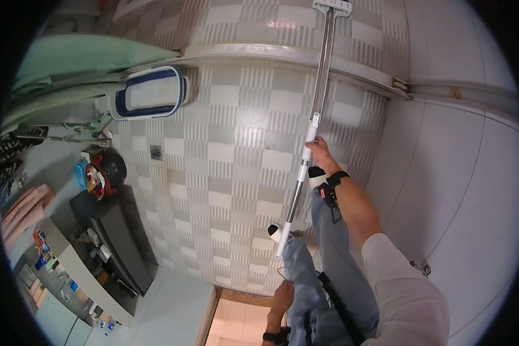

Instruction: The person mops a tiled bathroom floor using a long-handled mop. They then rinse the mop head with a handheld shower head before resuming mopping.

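A long-handled flat mop runs up the middle of the view, its pole (297, 199) white and silver and its pale head (333, 7) at the top edge beyond a raised sill. My right hand (319, 151) is closed round the white upper sleeve of the pole. The pole's lower end lies in front of my legs, over one shoe. My left hand (283, 295) is low by my knee with fingers curled. A thin dark loop (280, 273) shows at its fingertips, close to the pole's end. Whether the fingers grip that loop is not clear.
A blue-and-white basin (150, 92) stands at the far left below a green curtain (92, 57). A floor drain (155, 152) sits in the checked tiles. Along the left are a dark cabinet (112, 242) and a cluttered shelf (83, 271). A raised sill (259, 53) crosses the floor.
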Motion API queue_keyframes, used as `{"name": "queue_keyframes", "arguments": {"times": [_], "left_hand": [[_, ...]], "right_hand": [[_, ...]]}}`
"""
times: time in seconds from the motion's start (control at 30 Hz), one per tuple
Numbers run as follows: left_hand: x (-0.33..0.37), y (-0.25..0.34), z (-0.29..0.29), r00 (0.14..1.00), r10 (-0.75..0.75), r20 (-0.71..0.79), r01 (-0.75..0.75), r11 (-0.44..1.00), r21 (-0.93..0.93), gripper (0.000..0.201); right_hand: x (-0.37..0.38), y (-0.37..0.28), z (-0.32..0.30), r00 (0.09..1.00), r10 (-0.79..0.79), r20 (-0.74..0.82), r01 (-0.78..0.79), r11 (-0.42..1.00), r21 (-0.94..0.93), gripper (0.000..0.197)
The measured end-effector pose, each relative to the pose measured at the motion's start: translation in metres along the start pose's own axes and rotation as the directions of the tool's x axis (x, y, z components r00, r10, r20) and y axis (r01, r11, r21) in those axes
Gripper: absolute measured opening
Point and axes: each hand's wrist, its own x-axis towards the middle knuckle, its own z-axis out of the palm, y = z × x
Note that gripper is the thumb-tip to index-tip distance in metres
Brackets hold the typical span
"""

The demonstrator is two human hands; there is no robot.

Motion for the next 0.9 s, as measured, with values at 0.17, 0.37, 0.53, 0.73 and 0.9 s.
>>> {"name": "queue_keyframes", "arguments": {"times": [0.17, 0.37, 0.53, 0.73, 0.9], "left_hand": [[0.005, 0.069, 0.006, 0.955, 0.136, -0.263, -0.063, 0.961, 0.271, 0.044], [-0.016, 0.178, -0.048, 0.77, 0.279, -0.574, -0.093, 0.939, 0.332, 0.061], [-0.043, 0.245, -0.086, 0.903, 0.103, -0.417, -0.032, 0.984, 0.175, 0.053], [-0.094, 0.323, -0.134, 0.859, 0.287, -0.424, -0.125, 0.921, 0.37, 0.031], [-0.116, 0.349, -0.179, 0.853, 0.32, -0.413, -0.137, 0.9, 0.414, 0.034]], "right_hand": [[-0.05, -0.029, -0.001, 0.989, 0.074, 0.125, -0.049, 0.981, -0.189, 0.051], [-0.165, -0.124, 0.016, 0.959, 0.056, 0.277, -0.018, 0.99, -0.139, 0.044], [-0.244, -0.179, 0.037, 0.984, -0.055, 0.169, 0.069, 0.994, -0.08, 0.032], [-0.313, -0.212, 0.086, 0.995, -0.097, -0.015, 0.098, 0.972, 0.212, 0.032], [-0.358, -0.221, 0.131, 0.989, -0.097, 0.112, 0.019, 0.832, 0.554, 0.017]]}}
